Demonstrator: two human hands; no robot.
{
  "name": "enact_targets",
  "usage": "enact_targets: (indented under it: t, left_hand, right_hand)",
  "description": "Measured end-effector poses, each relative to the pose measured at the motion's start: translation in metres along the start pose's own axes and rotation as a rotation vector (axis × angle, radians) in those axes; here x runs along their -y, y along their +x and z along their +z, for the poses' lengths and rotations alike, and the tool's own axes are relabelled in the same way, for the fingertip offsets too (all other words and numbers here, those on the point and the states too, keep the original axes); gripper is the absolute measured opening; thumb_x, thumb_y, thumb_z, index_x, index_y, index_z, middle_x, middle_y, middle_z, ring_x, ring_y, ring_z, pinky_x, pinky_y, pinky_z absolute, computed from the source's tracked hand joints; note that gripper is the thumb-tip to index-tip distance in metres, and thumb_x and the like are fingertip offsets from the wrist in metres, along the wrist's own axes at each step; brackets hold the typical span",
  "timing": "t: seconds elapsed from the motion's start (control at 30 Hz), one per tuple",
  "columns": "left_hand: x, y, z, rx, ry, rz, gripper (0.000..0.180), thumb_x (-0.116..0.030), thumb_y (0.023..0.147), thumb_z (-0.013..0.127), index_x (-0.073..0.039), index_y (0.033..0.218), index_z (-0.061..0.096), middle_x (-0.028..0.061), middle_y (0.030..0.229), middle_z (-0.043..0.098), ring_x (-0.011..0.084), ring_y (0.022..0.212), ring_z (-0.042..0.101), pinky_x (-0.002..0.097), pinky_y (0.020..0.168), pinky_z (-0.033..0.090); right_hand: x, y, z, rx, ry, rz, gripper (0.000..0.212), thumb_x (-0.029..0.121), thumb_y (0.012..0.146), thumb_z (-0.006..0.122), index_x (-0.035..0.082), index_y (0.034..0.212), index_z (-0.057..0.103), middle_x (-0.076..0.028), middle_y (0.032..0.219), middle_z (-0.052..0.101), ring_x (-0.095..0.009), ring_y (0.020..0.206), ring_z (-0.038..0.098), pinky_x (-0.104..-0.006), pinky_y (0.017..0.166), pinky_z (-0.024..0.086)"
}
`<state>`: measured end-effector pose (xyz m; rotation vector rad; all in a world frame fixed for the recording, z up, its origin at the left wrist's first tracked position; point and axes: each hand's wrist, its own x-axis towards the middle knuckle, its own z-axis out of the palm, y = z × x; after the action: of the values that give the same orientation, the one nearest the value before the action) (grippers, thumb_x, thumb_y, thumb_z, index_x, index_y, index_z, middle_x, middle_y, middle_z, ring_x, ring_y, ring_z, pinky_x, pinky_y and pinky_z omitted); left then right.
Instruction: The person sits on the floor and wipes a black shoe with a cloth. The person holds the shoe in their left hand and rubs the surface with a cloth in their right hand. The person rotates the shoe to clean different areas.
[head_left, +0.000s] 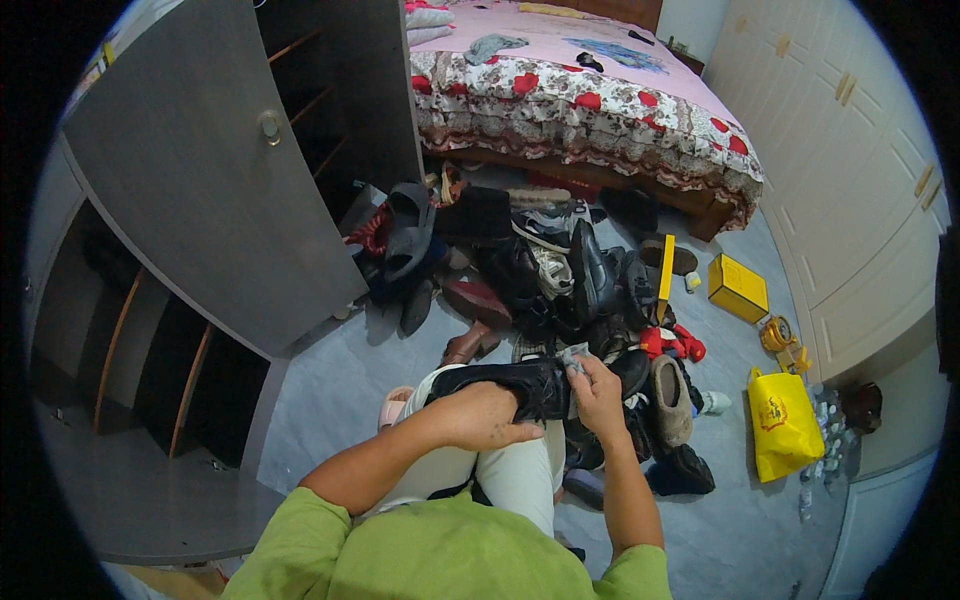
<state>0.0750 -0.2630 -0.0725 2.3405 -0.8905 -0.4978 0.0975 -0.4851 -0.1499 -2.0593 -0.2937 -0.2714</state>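
Observation:
A black shoe (537,383), maybe a short boot, lies crosswise above my lap. My left hand (488,412) holds it, its fingers mostly hidden in or behind the black upper and the thumb pointing right. My right hand (600,398) is closed on a crumpled greyish-white cloth (574,356), which touches the shoe's right end. Beyond my knees spreads a big pile of footwear, with a black leather shoe (594,268), a grey slide sandal (408,232) and a fuzzy beige slipper (671,402) in it.
An open grey cabinet door (215,170) stands at left, above low shelves (120,350). A bed (590,110) is at the back. To the right are a yellow box (737,288), a yellow bag (784,425), plastic bottles (826,440) and a cream wardrobe (830,150).

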Motion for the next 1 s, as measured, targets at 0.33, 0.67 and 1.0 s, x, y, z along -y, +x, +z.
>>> enact_targets:
  t: [0.33, 0.67, 1.0]
  left_hand:
    - [-0.007, 0.004, -0.010, 0.174, -0.001, -0.126, 0.068, -0.055, 0.087, 0.052, 0.013, 0.096, 0.059, 0.0333, 0.085, 0.060, 0.0462, 0.083, 0.059, 0.0450, 0.076, 0.048]
    - [-0.001, 0.004, -0.009, 0.080, -0.007, -0.043, 0.067, -0.053, 0.088, 0.050, 0.012, 0.078, 0.063, 0.0313, 0.078, 0.061, 0.0447, 0.077, 0.060, 0.0460, 0.072, 0.048]
    - [-0.003, 0.004, -0.011, 0.151, -0.010, -0.068, 0.064, -0.052, 0.088, 0.052, 0.011, 0.099, 0.058, 0.0336, 0.094, 0.059, 0.0454, 0.092, 0.058, 0.0445, 0.082, 0.046]
  right_hand:
    - [-0.043, 0.000, 0.006, 0.053, 0.723, 0.374, 0.019, 0.017, 0.092, 0.051, 0.001, 0.091, 0.061, 0.004, 0.082, 0.056, -0.005, 0.074, 0.047, -0.0207, 0.068, 0.038]
    - [-0.021, -0.044, 0.029, -0.402, 0.427, 0.258, 0.023, 0.020, 0.094, 0.050, 0.001, 0.104, 0.058, 0.006, 0.073, 0.046, -0.005, 0.069, 0.040, -0.0194, 0.062, 0.033]
    - [-0.010, -0.045, 0.020, -0.322, -0.121, -0.157, 0.033, 0.014, 0.084, 0.058, 0.001, 0.115, 0.057, -0.023, 0.102, 0.056, -0.041, 0.092, 0.055, -0.0417, 0.084, 0.044]
